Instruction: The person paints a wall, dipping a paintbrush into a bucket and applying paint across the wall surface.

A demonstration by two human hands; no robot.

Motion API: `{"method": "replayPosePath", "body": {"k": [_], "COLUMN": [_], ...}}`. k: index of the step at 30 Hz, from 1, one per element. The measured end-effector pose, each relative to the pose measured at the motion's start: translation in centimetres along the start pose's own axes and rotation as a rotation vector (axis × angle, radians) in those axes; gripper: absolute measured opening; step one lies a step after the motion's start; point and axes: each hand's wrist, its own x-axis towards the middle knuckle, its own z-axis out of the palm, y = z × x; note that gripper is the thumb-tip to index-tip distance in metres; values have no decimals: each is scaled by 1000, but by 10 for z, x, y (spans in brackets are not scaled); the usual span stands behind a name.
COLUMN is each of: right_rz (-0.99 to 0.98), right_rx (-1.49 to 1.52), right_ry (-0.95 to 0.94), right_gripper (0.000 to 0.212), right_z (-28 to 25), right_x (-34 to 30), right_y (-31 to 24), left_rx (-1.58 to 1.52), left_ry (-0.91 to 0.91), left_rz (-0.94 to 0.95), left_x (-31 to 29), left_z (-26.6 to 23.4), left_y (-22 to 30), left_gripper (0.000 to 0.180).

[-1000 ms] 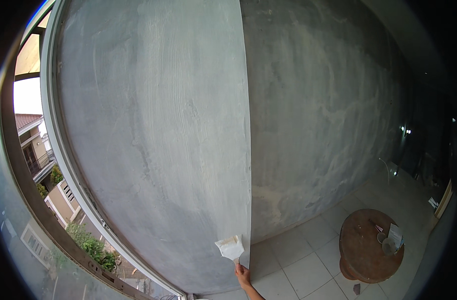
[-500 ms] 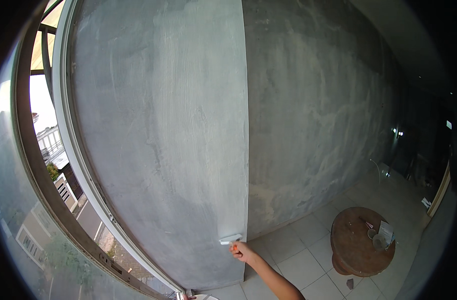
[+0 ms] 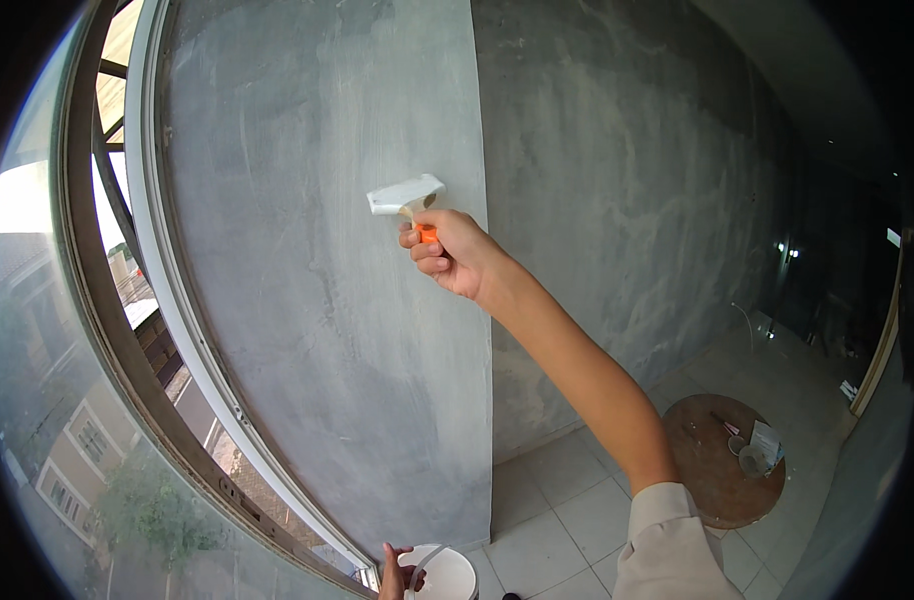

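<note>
My right hand [image 3: 452, 252], fingers wrapped round an orange handle, holds up a wide flat paintbrush [image 3: 407, 194] with a whitened head. The brush is in front of the grey wall panel [image 3: 317, 330], left of its vertical corner; whether it touches the surface I cannot tell. Streaky pale strokes run down that panel. Low in the picture, my left hand [image 3: 395, 575] is closed round the handle of a white bucket [image 3: 452, 577], which is partly cut off by the lower edge. The bucket's contents look white.
A framed window [image 3: 177, 290] with a glass pane runs along the left. Beyond the corner, a darker grey wall [image 3: 617, 200] recedes to the right. On the tiled floor [image 3: 547, 490] stands a round brown table [image 3: 697, 440], bearing clear cups [image 3: 752, 460] and a packet [image 3: 767, 440].
My right hand has risen with the paintbrush from the panel's lower right to its upper middle. More of my left hand and the bucket has come into view at the bottom.
</note>
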Motion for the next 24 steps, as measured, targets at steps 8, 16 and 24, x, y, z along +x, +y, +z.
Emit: {"method": "replayPosePath", "body": {"k": [8, 16, 24], "right_rz": [-88, 27, 645], "right_rx": [-112, 14, 36], "right_ry": [314, 519, 759], "right_gripper": [33, 33, 27], "right_z": [-82, -178, -198], "right_x": [4, -76, -163], "right_y": [221, 473, 554], "left_rx": [-57, -19, -66], "left_ry": [13, 76, 121], "left_rz": [-131, -129, -177], "left_x": [4, 14, -2], "left_z": [-17, -36, -48], "left_y": [-22, -75, -77], "left_gripper": [71, 65, 64]}}
